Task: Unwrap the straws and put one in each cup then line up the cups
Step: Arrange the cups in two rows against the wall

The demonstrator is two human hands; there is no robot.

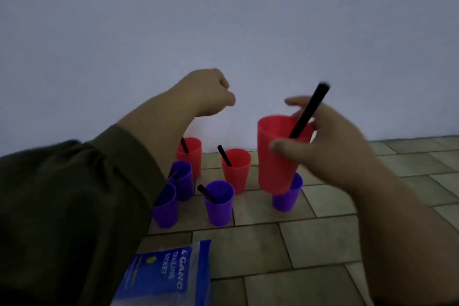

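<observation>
Grey wall (223,20) fills the top half of my view, with tiled floor (310,238) below it. My left arm in its dark green sleeve (74,206) crosses the left side, and the left hand (211,92) hangs in the air curled into a fist; I cannot tell whether anything is inside it. My right hand (330,146) is wrapped around a red cup (275,156), thumb on the near wall and fingers behind the rim, holding it lifted above the floor. A black straw (309,112) leans out of that cup, up to the right.

Blue packet (169,273) with white lettering lies on the floor at the bottom, near me.

Two more red cups stand by the wall: the left one (192,154) and the middle one (237,171), each with a black straw. Nearer me are four purple cups: one (219,204) with a black straw in the centre, two (182,179) (166,206) close together beside my left arm, and one (288,196) partly hidden behind the raised cup. What those three hold I cannot tell.
</observation>
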